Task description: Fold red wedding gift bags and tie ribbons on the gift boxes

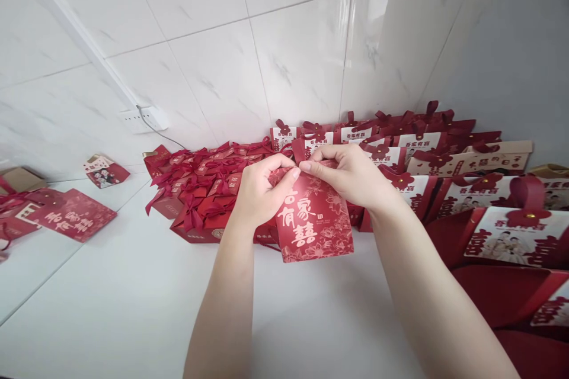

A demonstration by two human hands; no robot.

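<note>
A red paper gift bag (pixel 313 219) with white characters and a floral pattern hangs upright above the white floor, in the middle of the head view. My left hand (pixel 261 189) pinches its top edge from the left, fingers closed. My right hand (pixel 349 174) pinches the same top edge from the right, thumb and fingers pressed together. Both hands meet at the bag's mouth.
Behind the bag lie several small red boxes with ribbon bows (pixel 200 195). Rows of red-and-white gift bags (pixel 498 213) stand to the right along the tiled wall. A flat red bag (pixel 73 216) and a folded box (pixel 104 170) lie at left. A wall socket (pixel 146 119) has a cable.
</note>
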